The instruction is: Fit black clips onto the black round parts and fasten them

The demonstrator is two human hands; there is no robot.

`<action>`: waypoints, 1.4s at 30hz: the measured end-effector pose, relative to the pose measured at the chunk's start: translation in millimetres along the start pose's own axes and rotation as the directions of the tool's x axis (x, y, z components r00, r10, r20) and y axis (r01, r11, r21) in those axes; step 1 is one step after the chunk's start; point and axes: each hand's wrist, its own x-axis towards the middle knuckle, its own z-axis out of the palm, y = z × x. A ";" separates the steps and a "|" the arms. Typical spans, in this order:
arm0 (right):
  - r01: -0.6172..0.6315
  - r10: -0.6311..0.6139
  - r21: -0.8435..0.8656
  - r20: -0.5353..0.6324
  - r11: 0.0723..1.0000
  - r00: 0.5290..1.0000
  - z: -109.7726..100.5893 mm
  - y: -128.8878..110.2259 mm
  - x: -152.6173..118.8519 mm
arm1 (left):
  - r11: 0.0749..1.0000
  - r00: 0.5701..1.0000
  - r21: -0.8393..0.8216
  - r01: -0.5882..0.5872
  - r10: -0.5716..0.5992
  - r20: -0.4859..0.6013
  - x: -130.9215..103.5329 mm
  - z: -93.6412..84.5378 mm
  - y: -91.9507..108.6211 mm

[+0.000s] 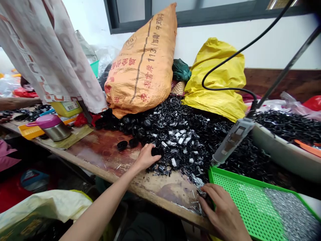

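Note:
Near the middle of the wooden bench [112,160], my left hand [146,157] has its thumb and fingers around a round black part [155,152] at the edge of the pile. Small black and white plastic parts [180,137] make up this pile. At the lower right, my right hand [220,209] is curled at the corner of a green perforated tray [244,201], its fingertips on a small dark piece [202,193] among thin metal bits. Several round black cups [122,145] lie left of the pile. Small silver pieces [296,211] fill the tray's right part.
A grey electric screwdriver [233,137] hangs on a cable above the tray's corner. Behind the pile stand an orange sack [145,63] and a yellow bag [215,73]. A white basin [283,154] is at right, a steel food jar [54,129] at left. A person's arm [18,103] reaches in far left.

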 end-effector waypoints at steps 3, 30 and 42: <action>0.047 -0.046 -0.041 0.046 0.998 0.998 -2.8 -13.1 11.1 | 1.000 1.000 -0.016 -0.019 0.020 0.017 -7.0 -9.4 5.3; -0.425 0.413 0.420 0.123 0.802 0.902 24.1 6.7 103.4 | 0.998 0.997 -0.035 0.048 -0.046 0.066 -41.7 18.2 36.1; -0.613 0.431 0.776 0.507 0.148 0.746 13.5 -20.9 90.8 | 0.982 0.979 -0.178 0.058 -0.090 -0.183 -71.2 -5.3 33.5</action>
